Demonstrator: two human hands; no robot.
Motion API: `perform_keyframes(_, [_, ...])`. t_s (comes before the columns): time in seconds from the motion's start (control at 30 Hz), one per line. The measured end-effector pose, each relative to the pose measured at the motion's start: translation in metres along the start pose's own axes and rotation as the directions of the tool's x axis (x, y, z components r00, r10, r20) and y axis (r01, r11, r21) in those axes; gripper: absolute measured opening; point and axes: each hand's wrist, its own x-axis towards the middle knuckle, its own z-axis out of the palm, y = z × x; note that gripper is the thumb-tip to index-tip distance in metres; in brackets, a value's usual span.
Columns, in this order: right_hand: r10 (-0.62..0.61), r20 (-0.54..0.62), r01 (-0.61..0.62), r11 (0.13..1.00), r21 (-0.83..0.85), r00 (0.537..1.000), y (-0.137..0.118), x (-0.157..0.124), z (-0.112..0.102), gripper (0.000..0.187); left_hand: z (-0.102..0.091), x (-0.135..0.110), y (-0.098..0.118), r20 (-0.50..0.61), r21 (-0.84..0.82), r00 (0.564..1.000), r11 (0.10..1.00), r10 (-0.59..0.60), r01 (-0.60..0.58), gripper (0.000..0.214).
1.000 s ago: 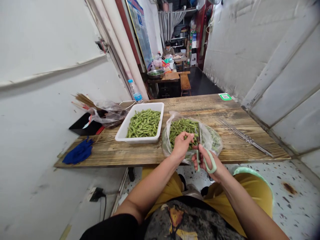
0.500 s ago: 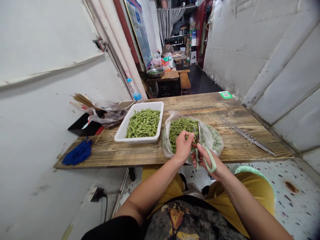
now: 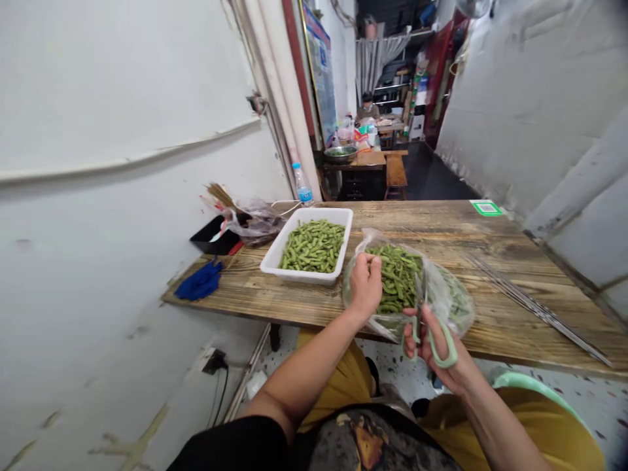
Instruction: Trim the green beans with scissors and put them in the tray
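Note:
My left hand (image 3: 367, 286) is closed in a pinch above the left side of a clear plastic bag (image 3: 458, 297). Whatever its fingertips hold is too small or hidden to make out. Green edamame pods (image 3: 396, 278) fill the open mouth of the bag. My right hand (image 3: 447, 371) grips scissors (image 3: 451, 345) by their pale green handles, the blades pointing away from me over the pods. To the left of the bag stands a white plastic tub (image 3: 271, 264), holding many more edamame pods (image 3: 314, 246). A gap separates my two hands.
Metal skewers (image 3: 542, 311) lie on the right of the wooden table (image 3: 304, 301). At left are a blue cloth (image 3: 199, 281) and a black box (image 3: 210, 237). A water bottle (image 3: 303, 190) stands behind the tub. Another person (image 3: 367, 110) sits far back.
My left hand has come away from the scissors, leftward toward the tub. The scissors stay in my right hand over the bag. The camera view has turned left.

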Motion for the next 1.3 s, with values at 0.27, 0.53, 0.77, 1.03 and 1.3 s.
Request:
perform_keyframes(0.27, [-0.005, 0.058, 0.003, 0.999, 0.039, 0.998, 0.0, -0.01, -0.007, 0.04, -0.031, 0.038, 0.015, 0.076, 0.467, 0.948, 0.829, 0.31, -0.309, 0.015])
perform_keyframes(0.53, [0.026, 0.048, -0.027, 0.999, 0.027, 0.999, 0.005, -0.008, -0.011, 0.034, -0.112, 0.081, 0.024, -0.174, 0.89, 0.92, 0.457, 0.35, -0.005, 0.039])
perform_keyframes(0.77, [0.022, 0.042, -0.024, 0.998, 0.062, 0.999, 0.009, -0.009, -0.008, 0.04, -0.022, 0.051, -0.019, 0.633, 0.489, 0.715, 0.563, 0.296, -0.666, 0.016])
perform_keyframes(1.03, [0.008, 0.027, -0.006, 0.996, -0.091, 1.0, 0.009, -0.003, -0.01, 0.042, -0.004, 0.058, -0.019, 0.513, 0.335, 0.84, 0.859, 0.178, -0.387, 0.007])
perform_keyframes(1.3, [-0.056, 0.03, 0.062, 0.952, -0.299, 0.998, -0.014, -0.001, -0.001, 0.039, -0.003, 0.04, -0.004, 0.562, 0.159, 0.826, 0.985, -0.034, -0.067, 0.013])
